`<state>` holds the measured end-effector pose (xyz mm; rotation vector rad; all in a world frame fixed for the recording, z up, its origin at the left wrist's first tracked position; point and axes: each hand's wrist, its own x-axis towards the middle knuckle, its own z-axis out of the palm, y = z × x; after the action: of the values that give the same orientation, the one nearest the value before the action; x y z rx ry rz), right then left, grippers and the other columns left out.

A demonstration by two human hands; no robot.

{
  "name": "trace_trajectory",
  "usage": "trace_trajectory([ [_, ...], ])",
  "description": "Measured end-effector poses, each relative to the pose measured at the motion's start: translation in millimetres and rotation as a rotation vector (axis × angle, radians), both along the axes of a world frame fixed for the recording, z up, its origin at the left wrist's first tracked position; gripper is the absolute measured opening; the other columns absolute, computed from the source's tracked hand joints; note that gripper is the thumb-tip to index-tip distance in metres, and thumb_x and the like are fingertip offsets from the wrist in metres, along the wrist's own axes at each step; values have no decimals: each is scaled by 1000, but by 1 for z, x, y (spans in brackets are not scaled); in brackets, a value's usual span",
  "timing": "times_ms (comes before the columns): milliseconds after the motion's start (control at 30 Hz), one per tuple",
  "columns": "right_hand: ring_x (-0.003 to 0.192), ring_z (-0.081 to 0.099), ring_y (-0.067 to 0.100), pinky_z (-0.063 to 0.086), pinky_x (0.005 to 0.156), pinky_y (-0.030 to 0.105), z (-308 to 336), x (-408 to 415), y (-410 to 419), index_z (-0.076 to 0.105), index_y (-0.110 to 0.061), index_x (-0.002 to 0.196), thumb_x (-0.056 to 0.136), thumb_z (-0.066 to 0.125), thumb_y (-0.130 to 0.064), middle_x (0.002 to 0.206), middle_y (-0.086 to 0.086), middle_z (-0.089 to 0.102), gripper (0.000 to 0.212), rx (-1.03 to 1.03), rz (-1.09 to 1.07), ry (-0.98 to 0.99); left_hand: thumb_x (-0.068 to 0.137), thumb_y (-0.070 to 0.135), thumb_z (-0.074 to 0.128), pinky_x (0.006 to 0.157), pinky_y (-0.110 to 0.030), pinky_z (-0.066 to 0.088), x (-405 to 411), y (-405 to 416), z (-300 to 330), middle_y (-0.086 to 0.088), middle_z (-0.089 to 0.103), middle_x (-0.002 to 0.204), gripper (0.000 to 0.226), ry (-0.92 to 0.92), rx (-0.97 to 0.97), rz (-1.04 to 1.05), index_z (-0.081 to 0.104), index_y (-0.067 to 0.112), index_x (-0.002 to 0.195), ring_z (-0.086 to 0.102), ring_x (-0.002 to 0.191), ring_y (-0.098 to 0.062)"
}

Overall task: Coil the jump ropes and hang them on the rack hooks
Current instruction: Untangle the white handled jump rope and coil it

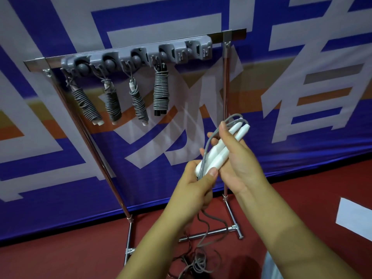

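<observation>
From the head camera, both hands hold the two white handles [219, 150] side by side. The handles slant from low left to high right. The left hand [196, 182] has its fingers clamped on the low end. The right hand [237, 158] has its fingers curled round the middle. The grey rope [203, 238] hangs down loose to the floor, so it needs winding next. One rack hook [189, 52] at the far right looks free.

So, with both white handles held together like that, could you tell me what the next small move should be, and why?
Probably start winding the loose grey cord around the paired white handles. Both hands, left and right, already hold the handles side by side, yet the cord trails to the floor uncoiled. Four wound ropes hang on the rack, and its rightmost hook looks free.
</observation>
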<state>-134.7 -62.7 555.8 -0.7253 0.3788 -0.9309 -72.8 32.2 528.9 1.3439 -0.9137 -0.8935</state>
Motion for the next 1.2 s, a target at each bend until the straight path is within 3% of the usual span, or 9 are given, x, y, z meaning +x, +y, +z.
trace_trajectory([
  [167,108,65,15,55,81,32,-4,-2,5,61,-15,94,73,60,-40,110,3,69,33,22,209,45,99,19,46,39,-19,22,4,2,9,7,44,57,16,45,-5,-62,45,10,112,27,41,-6],
  [300,98,70,18,55,81,34,-6,-4,6,56,-13,86,90,52,-34,99,9,73,22,44,234,23,98,27,51,39,-18,24,5,3,11,3,45,61,26,69,48,-115,41,6,111,27,41,-6],
  [433,86,72,19,59,64,37,-6,-5,1,55,-11,86,96,48,-31,86,9,73,23,112,175,-56,93,33,54,43,-20,28,8,7,14,-1,56,65,33,-18,79,-25,41,20,121,32,42,-7],
  [600,74,71,15,53,80,40,-4,-8,-5,57,-11,85,95,52,-34,69,2,70,26,247,39,-65,96,32,49,44,-23,25,18,7,17,-4,54,58,27,-68,82,30,51,5,98,30,41,-10],
  [733,64,68,9,54,74,37,-4,-8,-6,56,-11,81,94,54,-35,59,-3,64,27,251,-17,-82,89,25,53,39,-18,18,20,12,20,-2,47,51,22,107,67,-128,57,3,85,22,37,-6],
  [833,61,66,8,55,81,38,-2,-5,-3,55,-12,78,95,54,-32,58,-4,60,26,190,-41,-105,83,23,53,35,-14,18,18,15,22,0,42,49,20,298,9,-190,57,4,81,22,34,-1],
  [900,62,65,8,55,83,38,0,-3,-2,53,-12,78,95,53,-30,59,-5,60,25,133,-74,-120,87,18,56,35,-12,21,16,17,22,0,45,50,15,353,-32,-231,57,4,81,25,34,0],
  [1033,63,65,8,58,74,35,9,-5,2,53,-11,77,95,54,-29,59,-4,59,26,132,-62,-182,86,17,54,43,-17,37,6,19,7,-5,60,58,13,252,-58,-289,57,10,76,45,39,-7],
  [1200,56,63,9,59,68,31,17,-13,9,54,-12,81,93,57,-28,58,-2,56,20,181,56,-105,88,4,55,66,-30,56,17,19,-6,-13,72,78,5,63,-45,-312,56,0,88,70,67,-22],
])
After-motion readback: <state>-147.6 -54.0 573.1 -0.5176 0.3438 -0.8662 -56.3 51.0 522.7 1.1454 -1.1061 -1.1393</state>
